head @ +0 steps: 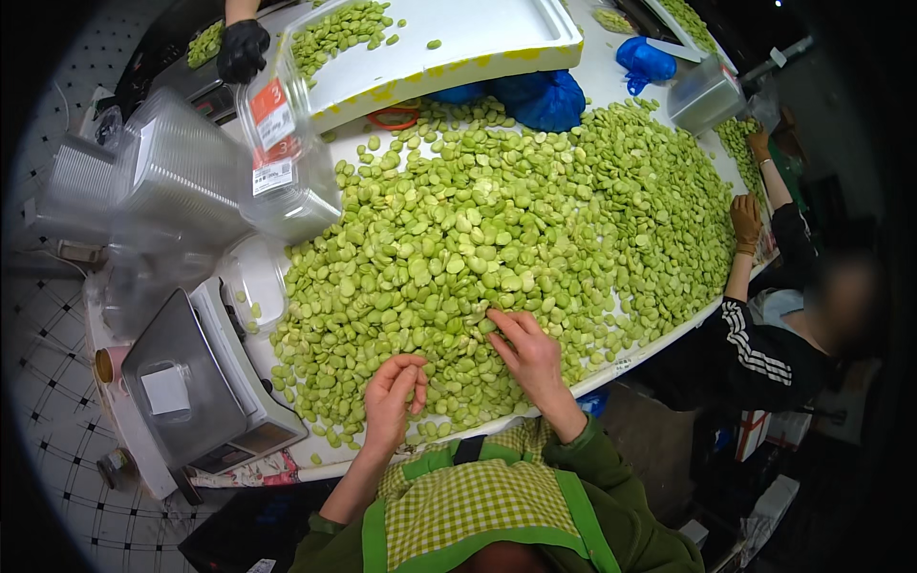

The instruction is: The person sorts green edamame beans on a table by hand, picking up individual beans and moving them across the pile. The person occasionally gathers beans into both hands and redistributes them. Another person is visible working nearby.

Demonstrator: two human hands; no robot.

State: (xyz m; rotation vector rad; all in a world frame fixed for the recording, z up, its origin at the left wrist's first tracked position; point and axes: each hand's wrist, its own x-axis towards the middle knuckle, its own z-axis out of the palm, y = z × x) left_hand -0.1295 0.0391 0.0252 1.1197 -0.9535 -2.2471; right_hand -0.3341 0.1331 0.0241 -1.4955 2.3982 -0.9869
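Observation:
A broad heap of shelled green broad beans (pixel 458 251) spreads over the white table before me. At the near side of the heap, my right hand (pixel 534 358) pinches a single broad bean (pixel 487 325) between thumb and forefinger. My left hand (pixel 394 401) hovers over the near edge of the beans, fingers loosely curled. Whether something small lies within those fingers is hidden. Left of the heap, a clear plastic tub (pixel 259 283) has a few beans in it.
A digital scale (pixel 190 387) stands at left, below stacked clear tubs (pixel 179 172). At the back are a white foam tray (pixel 458 54), blue plastic bags (pixel 541 100) and an orange-red handle (pixel 394 117). Other people's gloved hands (pixel 746 222) work at right and, in a black glove (pixel 243 51), top left.

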